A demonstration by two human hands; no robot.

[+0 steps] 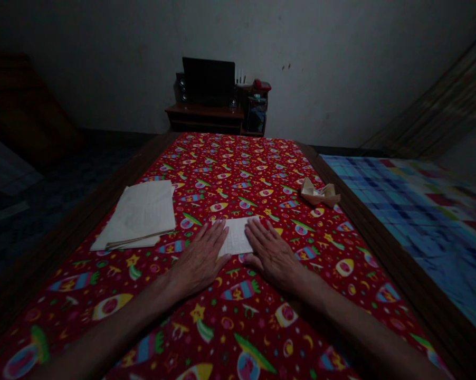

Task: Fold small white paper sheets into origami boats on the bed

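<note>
A small white sheet of paper [237,238], which looks folded, lies flat on the red patterned cloth [238,327]. My left hand [204,252] rests palm down over its left end, fingers stretched out. Over the right end lies my right hand [272,252], also flat with its fingers extended. Both thumbs point inward near the paper's lower edge. The parts of the paper under my hands are hidden.
A stack of paper sheets [143,214] lies on the cloth to the left. At the right stands a folded brown paper shape [320,194]. Beyond the far edge are a dark monitor [208,80] and a red telephone-like object [262,85] on wooden furniture.
</note>
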